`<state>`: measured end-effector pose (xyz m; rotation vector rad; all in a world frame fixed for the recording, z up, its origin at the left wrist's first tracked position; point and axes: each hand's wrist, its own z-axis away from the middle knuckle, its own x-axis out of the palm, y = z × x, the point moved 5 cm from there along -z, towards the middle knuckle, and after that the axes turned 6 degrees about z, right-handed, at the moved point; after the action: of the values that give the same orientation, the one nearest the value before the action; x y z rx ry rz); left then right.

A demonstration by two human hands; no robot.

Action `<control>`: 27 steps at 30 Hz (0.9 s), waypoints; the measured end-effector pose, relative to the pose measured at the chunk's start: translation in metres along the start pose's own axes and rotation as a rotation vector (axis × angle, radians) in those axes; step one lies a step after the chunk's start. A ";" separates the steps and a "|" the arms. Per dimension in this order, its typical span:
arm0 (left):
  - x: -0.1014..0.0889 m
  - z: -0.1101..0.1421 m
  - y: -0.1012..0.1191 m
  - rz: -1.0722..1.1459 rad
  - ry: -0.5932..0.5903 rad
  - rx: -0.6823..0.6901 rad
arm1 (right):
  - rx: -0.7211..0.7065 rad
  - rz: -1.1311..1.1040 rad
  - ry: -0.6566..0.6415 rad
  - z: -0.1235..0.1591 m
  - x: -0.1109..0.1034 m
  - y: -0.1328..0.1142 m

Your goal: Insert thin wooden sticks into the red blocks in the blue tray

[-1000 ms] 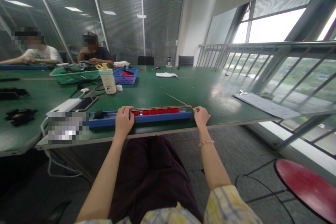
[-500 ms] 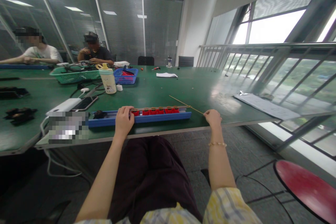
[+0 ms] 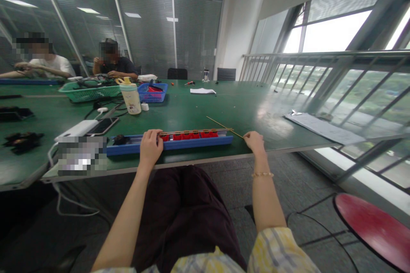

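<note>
Red plastic blocks (image 3: 192,135) sat in a row inside a long, shallow blue tray (image 3: 192,143) at the near edge of a green-topped workbench (image 3: 256,111), with a thin metallic strip (image 3: 195,130) along their far side. A slender golden rod (image 3: 222,125) lay slanted just past the tray's right end, its far tip pointing to 10 o'clock. No writing could be read on the tray, the blocks or the rod, and any label on the cream plastic bottle with a yellow cap (image 3: 130,100), at 11 o'clock from the tray, was too small to make out. The person's left hand (image 3: 150,147) lay curled over the tray's near wall, fingers bent down onto the blue plastic, though whether it was gripping or only resting could not be told. The right hand (image 3: 254,142) sat at 3 o'clock from the tray, partly closed, with its fingertips (image 3: 246,135) at the rod's near end; whether they pinched the rod or only touched it could not be told. A small dark object (image 3: 120,139) lay in the tray's left end.
</note>
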<state>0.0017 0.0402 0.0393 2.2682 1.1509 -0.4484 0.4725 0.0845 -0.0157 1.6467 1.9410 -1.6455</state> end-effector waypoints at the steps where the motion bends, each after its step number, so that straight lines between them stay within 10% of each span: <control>1: 0.000 0.000 0.000 -0.002 -0.001 -0.001 | -0.007 0.068 -0.044 0.001 0.002 -0.006; 12: 0.001 0.000 0.004 -0.008 -0.010 -0.004 | -0.334 -0.195 0.217 0.023 0.013 -0.054; 27: 0.000 -0.001 0.005 0.003 0.025 0.018 | -0.408 -0.435 0.012 0.024 0.021 -0.061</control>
<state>0.0053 0.0386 0.0418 2.2969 1.1597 -0.4312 0.4058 0.0910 -0.0009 1.1436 2.5604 -1.2187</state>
